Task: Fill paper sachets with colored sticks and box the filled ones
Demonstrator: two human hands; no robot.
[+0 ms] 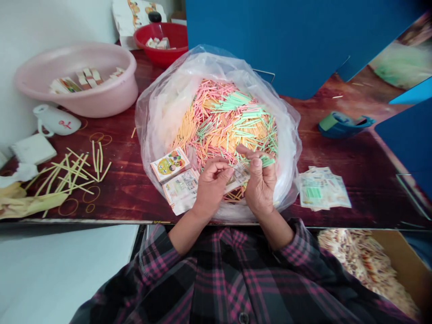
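My hands are raised over a clear plastic bag (151, 112) filled with thin pink, orange and green sticks (222, 121). My left hand (212, 186) pinches one edge of a small printed paper packet (239, 175). My right hand (259, 180) holds the other side of that packet, with a small bundle of green sticks (266, 161) at its fingertips. Two loose printed cards (170, 164) (180, 191) lie on the bag's near side, just left of my left hand.
A dark red wood-grain table (337, 153) holds a printed paper stack (322, 191), blue tape dispenser (344, 125), pink basin (76, 85), red bowl (162, 40), white mug (56, 120) and pale loose sticks (70, 173). Blue panels (297, 40) stand behind. A cardboard box (401, 265) sits low right.
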